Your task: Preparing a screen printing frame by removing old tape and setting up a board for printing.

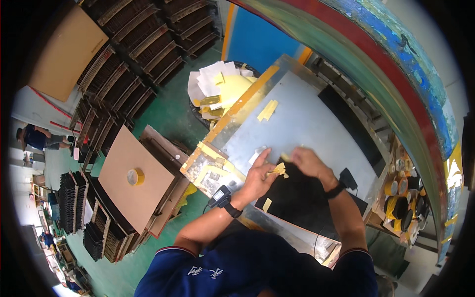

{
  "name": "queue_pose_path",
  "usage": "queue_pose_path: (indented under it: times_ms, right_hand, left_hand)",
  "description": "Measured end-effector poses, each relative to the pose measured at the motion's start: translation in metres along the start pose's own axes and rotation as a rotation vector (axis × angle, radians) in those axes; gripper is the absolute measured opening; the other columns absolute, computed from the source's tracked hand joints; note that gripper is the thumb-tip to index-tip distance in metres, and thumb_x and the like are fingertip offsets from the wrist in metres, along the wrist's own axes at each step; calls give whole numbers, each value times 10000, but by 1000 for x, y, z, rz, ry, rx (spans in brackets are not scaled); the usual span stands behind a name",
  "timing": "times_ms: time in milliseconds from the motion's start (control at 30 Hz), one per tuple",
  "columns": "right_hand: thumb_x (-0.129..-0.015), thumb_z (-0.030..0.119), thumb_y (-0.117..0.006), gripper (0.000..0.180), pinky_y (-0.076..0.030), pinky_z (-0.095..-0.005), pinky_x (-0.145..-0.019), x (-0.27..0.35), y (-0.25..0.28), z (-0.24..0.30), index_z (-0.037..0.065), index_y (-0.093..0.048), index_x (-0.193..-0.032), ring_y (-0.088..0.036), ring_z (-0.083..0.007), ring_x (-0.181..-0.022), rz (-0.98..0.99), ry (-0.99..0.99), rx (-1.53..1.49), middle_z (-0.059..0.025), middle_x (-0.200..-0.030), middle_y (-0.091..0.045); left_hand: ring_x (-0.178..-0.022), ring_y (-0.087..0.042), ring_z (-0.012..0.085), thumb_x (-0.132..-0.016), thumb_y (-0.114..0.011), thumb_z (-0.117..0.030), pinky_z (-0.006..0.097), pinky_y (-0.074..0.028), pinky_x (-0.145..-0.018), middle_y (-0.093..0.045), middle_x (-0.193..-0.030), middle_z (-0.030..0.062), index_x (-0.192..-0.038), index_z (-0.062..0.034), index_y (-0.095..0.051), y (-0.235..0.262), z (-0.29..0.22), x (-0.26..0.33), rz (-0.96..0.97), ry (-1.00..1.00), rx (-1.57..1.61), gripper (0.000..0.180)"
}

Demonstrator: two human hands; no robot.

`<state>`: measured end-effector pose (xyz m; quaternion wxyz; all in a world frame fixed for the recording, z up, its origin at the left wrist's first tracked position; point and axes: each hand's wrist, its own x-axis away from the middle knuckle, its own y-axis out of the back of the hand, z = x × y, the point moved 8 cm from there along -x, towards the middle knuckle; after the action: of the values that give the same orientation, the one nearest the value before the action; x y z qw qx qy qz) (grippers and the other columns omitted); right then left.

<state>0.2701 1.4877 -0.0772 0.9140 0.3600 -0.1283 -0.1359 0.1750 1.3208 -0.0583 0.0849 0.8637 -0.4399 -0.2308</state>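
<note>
A black sheet (309,193) lies on a pale grey board (302,119) across the worktable in front of me. My left hand (257,179) is over the sheet's left edge, its fingers closed on a crumpled wad of yellow tape (280,171). Close by on the right, my right hand (309,162) is slightly blurred. Its fingers are bent together at a small strip of yellow tape (285,157) by the sheet's far corner. Another tape piece (267,205) sticks to the sheet's near left edge. Farther back, yellow strips (267,110) lie on the grey board.
A bin (198,115) full of paper and tape scraps stands beyond the table's left edge. At left, a tape roll (135,176) rests on a brown board (136,198). Tape rolls (403,193) crowd a shelf at right. A large painted curved panel (396,69) overhangs the right.
</note>
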Motion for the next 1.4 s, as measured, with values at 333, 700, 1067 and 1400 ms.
queue_pose_path:
  times_ms: [333, 700, 1067, 1400]
  right_hand:
    - [-841, 9, -633, 153, -539, -405, -801, 11, 45, -24, 8, -673, -988, -655, -354, -882, -413, -34, 190, -171, -955, -678]
    - [-813, -34, -606, 171, -521, -436, -831, -5, 20, -30, -7, -655, -975, -627, -366, -914, -317, 143, 365, -181, -911, -661]
    - [-751, 10, -737, 243, -546, -300, -716, 1, 6, -66, -25, -626, -965, -656, -180, -741, -164, -283, -275, -96, -861, -681]
    - [-824, -1, -714, 340, -541, -286, -712, -76, -9, 29, -19, -606, -1145, -655, -141, -748, -72, -95, -502, -85, -891, -715]
  left_hand:
    - [-645, -650, 112, -922, -653, -39, 260, -517, -611, -720, -813, 82, -1090, 10, -685, -11, 10, -1, 207, 452, 291, 178]
    - [-687, -565, 41, -959, -637, -61, 219, -474, -621, -678, -821, -3, -1163, -2, -665, -6, 20, 18, 230, 524, 338, 213]
    - [-752, -655, 132, -881, -649, -28, 288, -509, -666, -702, -840, 107, -1044, -13, -679, 21, 12, 9, -51, 88, 182, 167]
    - [-743, -647, 101, -908, -583, 70, 238, -532, -672, -696, -871, 60, -1039, 44, -646, 53, 54, 10, -34, 533, 516, 147]
